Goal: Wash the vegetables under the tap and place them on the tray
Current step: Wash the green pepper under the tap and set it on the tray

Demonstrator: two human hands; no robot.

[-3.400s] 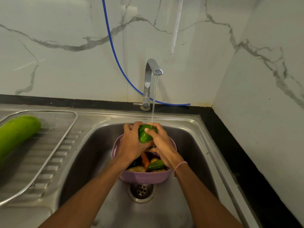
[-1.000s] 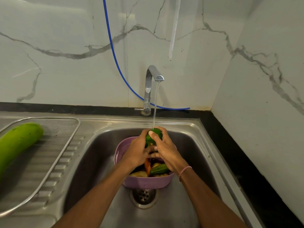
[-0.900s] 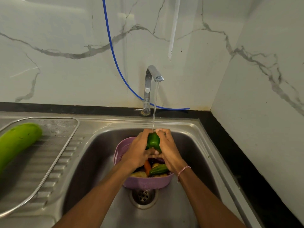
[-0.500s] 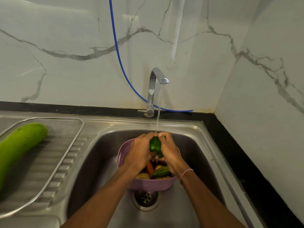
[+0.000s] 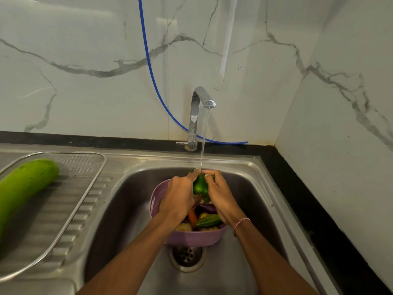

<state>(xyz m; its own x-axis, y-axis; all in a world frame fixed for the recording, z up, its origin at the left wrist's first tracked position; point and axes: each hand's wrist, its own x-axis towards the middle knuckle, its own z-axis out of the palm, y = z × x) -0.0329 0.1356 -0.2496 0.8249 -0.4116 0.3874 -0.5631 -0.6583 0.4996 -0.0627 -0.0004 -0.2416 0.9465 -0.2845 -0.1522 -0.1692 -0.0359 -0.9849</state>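
Starting wide: steel sink (image 5: pixel 131 209) below the tap (image 5: pixel 196 111), mesh tray (image 5: pixel 85 165) well left of the tap with a bottle gourd (image 5: pixel 23 188) on it, purple colander (image 5: pixel 191 239) under the tap. Left hand (image 5: pixel 180 196) and right hand (image 5: pixel 221 196) grip the green capsicum (image 5: pixel 200 186) beneath the tap's stream. Careful, wet skin could let it slip down into the colander!

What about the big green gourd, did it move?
No. The gourd lies on the tray, its tip just as close to the tray's far rim.
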